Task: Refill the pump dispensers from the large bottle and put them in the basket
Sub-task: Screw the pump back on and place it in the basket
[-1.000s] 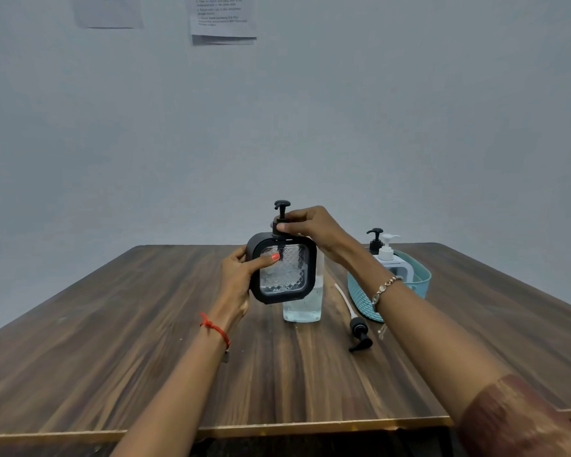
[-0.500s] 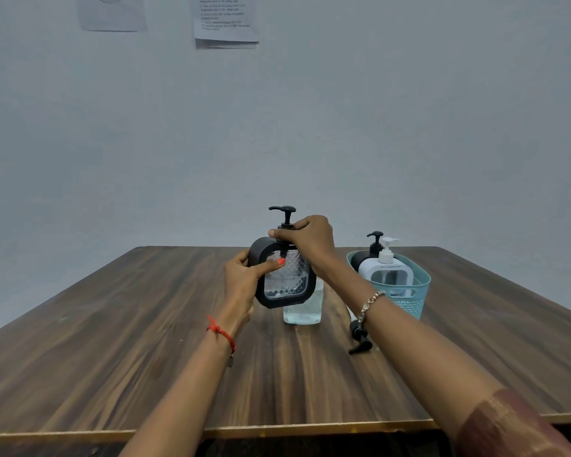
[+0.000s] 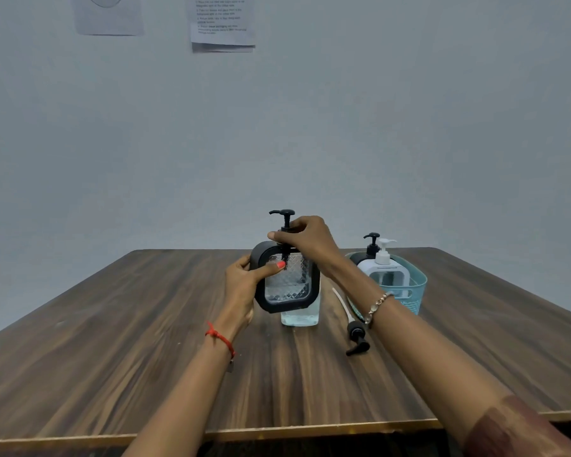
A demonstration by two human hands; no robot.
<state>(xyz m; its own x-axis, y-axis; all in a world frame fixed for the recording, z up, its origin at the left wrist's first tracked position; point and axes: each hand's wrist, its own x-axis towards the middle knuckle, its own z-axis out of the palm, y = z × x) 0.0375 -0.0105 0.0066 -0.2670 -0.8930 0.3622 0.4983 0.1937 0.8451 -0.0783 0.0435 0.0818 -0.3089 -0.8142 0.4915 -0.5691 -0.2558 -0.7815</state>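
Note:
A black-framed dispenser with a patterned clear window (image 3: 289,282) is held above the table. My left hand (image 3: 244,285) grips its left side, thumb across the window. My right hand (image 3: 305,237) pinches the collar of its black pump (image 3: 283,217) at the top. Behind it stands the large clear bottle (image 3: 300,316), mostly hidden, with a little liquid at the bottom. The teal basket (image 3: 412,291) at the right holds a white dispenser (image 3: 384,268) and a black one (image 3: 368,250).
A loose black pump head with a white tube (image 3: 355,334) lies on the wooden table (image 3: 112,341) between the bottle and the basket. Papers (image 3: 223,23) hang on the grey wall behind. The table's front edge runs near the bottom of the view.
My right hand has turned on the pump collar, and the pump spout now points left. The dispenser has shifted slightly lower. The basket's white dispenser has come into view from behind my right arm.

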